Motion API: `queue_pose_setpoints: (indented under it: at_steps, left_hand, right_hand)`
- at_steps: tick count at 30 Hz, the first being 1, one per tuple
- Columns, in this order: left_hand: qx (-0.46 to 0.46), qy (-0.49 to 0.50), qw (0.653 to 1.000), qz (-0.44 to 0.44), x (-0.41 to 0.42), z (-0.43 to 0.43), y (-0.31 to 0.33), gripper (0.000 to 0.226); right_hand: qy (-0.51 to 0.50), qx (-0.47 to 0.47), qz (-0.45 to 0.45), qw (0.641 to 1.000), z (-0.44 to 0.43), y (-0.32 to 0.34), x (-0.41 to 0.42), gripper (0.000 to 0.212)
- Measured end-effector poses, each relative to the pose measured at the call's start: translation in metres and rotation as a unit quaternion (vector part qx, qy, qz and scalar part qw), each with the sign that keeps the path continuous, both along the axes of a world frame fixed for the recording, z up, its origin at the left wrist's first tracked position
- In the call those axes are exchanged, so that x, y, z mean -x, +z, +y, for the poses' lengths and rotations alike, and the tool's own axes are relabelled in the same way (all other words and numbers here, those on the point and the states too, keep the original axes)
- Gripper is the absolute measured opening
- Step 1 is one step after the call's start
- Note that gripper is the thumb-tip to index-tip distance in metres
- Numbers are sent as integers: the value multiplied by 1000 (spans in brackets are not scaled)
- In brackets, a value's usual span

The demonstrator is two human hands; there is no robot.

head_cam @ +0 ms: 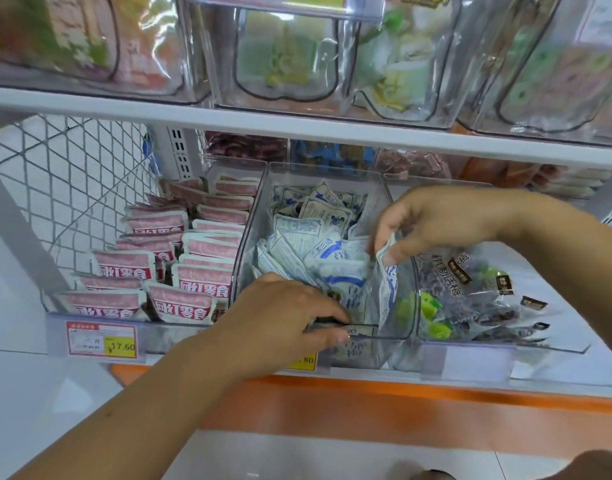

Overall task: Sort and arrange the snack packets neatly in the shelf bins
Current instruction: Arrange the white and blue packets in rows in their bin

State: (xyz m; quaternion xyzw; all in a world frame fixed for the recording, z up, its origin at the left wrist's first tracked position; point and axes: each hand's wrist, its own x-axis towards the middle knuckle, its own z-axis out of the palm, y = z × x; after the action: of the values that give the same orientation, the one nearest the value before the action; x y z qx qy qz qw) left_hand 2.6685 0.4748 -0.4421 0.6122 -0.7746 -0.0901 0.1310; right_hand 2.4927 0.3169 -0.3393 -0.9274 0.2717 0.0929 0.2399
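A clear middle bin (398, 336) on the lower shelf holds several white-and-blue snack packets (308, 233) lying jumbled. My right hand (432, 220) pinches one white-and-blue packet (387, 271) by its top edge, upright against the bin's right wall. My left hand (287, 313) grips the bin's front rim, fingers curled over it. The left bin (100, 327) holds pink-and-white packets (180, 299) standing in rows. The right bin (554, 348) holds purple packets (471, 282) printed with green fruit.
A white shelf board (297, 119) runs overhead, carrying clear bins of green and pink packets (284, 53). White wire mesh (72, 174) closes off the left side. Price tags (102, 339) hang on the front strip. An orange base band (367, 410) lies below.
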Motion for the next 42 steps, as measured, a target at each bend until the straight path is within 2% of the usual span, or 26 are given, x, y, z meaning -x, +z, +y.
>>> queue_pose_setpoints:
  at_steps: [5, 8, 10, 13, 16, 19, 21, 22, 24, 29, 32, 35, 37, 39, 42]
  left_hand:
    - [7, 18, 1000, 0, 2, 1, 0, 39]
    - [-4, 52, 998, 17, 3, 3, -1, 41]
    - [-13, 68, 997, 39, 2, 4, -3, 45]
    - [-30, 82, 993, 80, 0, 4, -2, 46]
    - [-30, 80, 992, 95, 0, 4, -1, 48]
    - [-23, 73, 993, 94, 0, 4, 0, 45]
    - [-13, 76, 993, 94, 0, 5, 0, 43]
    - [-8, 76, 993, 92, 0, 5, 0, 42]
    - [1, 72, 993, 93, 0, 5, 0, 43]
    - [1, 73, 994, 84, 0, 6, 0, 46]
    - [3, 80, 994, 79, 0, 5, 0, 47]
    - [3, 71, 995, 74, -1, 4, -1, 49]
    - [2, 67, 995, 76, -3, 4, -1, 51]
    - [2, 63, 995, 75, -3, 5, -1, 53]
    - [13, 81, 994, 78, -1, 7, 1, 65]
  right_hand:
    - [-60, -72, -137, 986, 7, -8, 12, 25]
    - [-115, -163, -274, 941, 10, -24, 13, 29]
    - [-131, -173, -301, 929, 13, -33, 12, 27]
    - [-119, -107, -273, 949, 13, -45, 12, 42]
    - [-93, -85, -253, 959, 18, -46, 12, 31]
    - [-39, -19, -166, 985, 33, -43, 11, 48]
    - [-5, 31, -110, 993, 39, -41, 10, 39]
    - [-3, 21, -96, 995, 43, -39, 11, 33]
    - [-17, -8, -83, 996, 48, -36, 10, 28]
    - [15, 108, 4, 994, 48, -46, -10, 24]
    - [12, 105, -8, 994, 51, -57, -25, 17]
    - [-20, 59, 14, 998, 46, -48, -24, 26]
    - [-3, 98, 95, 991, 43, -36, -20, 26]
    - [37, 166, 153, 973, 43, -34, -23, 17]
    - [60, 203, 130, 969, 48, -51, -35, 8]
